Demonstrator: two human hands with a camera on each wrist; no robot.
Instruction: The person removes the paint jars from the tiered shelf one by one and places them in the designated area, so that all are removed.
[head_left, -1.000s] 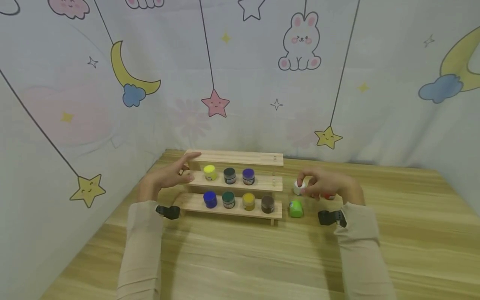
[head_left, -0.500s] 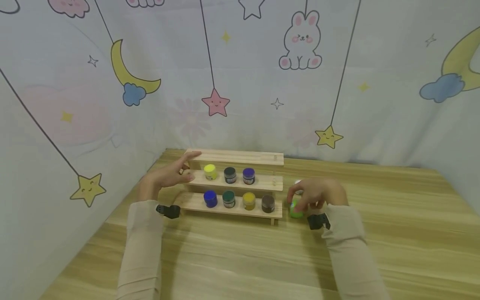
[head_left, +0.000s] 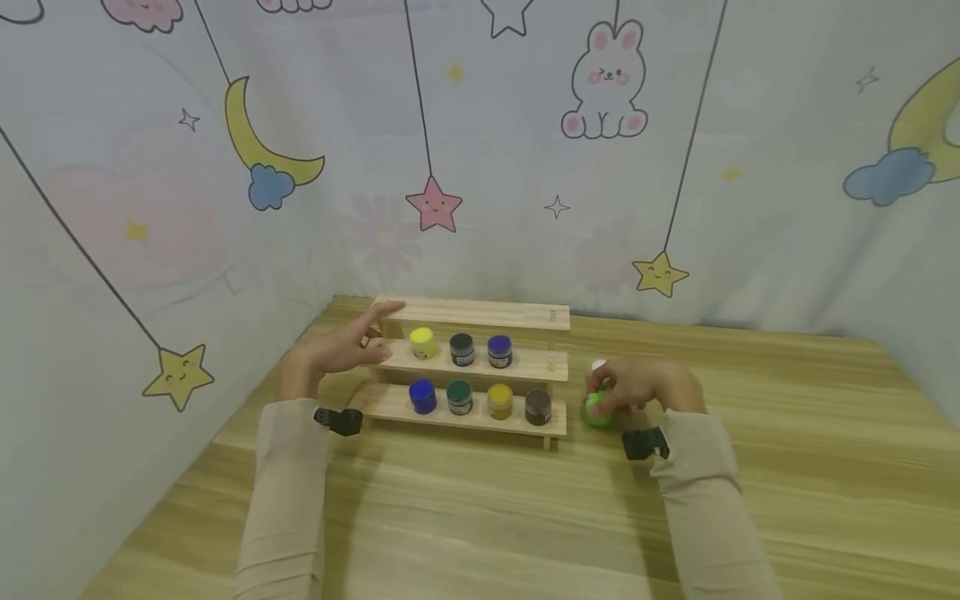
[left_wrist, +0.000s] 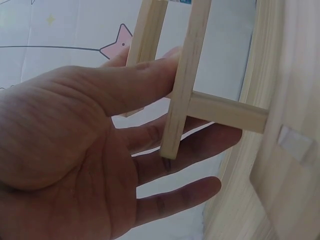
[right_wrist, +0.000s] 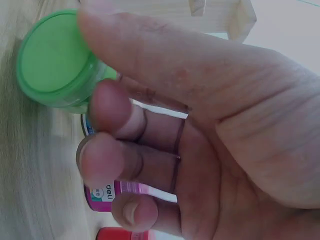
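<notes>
My left hand (head_left: 337,348) holds the left end of a three-tier wooden rack (head_left: 480,313). In the left wrist view its thumb lies against a slat (left_wrist: 184,80), with the other fingers stretched out behind. To the right of the rack, my right hand (head_left: 643,385) pinches a green paint jar (head_left: 598,414) near the table. The right wrist view has the thumb at the edge of the jar's green lid (right_wrist: 52,57); the index finger is mostly hidden. The remaining fingers are bent and hold nothing.
The middle shelf bears yellow (head_left: 422,342), black (head_left: 462,350) and purple jars (head_left: 500,352). Blue (head_left: 423,396), dark green (head_left: 460,397), ochre (head_left: 500,402) and brown jars (head_left: 537,407) line the lower shelf. Behind my right hand are white (head_left: 599,365), magenta (right_wrist: 102,200) and red jars (right_wrist: 122,234).
My right hand has moved from beside the white jar toward the front and now pinches the green jar, which has shifted slightly. My left hand stays on the rack.
</notes>
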